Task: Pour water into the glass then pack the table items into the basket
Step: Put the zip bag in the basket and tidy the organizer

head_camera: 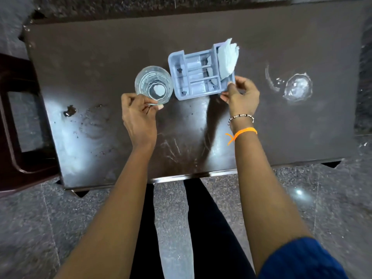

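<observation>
Left hand (138, 115) pinches the near rim of the glass (154, 85), which stands on the table (201, 127) and appears to hold water: pouring is judged done. Right hand (241, 94) grips the near right corner of the basket (198, 74), just beside the glass. Tissues (227, 57) already stand in its far compartment; the glass is not yet packed.

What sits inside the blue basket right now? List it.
The basket holds folded white napkins upright in its right-hand slot and what looks like cutlery in the middle compartments. The napkins cover that slot's bottom.
</observation>
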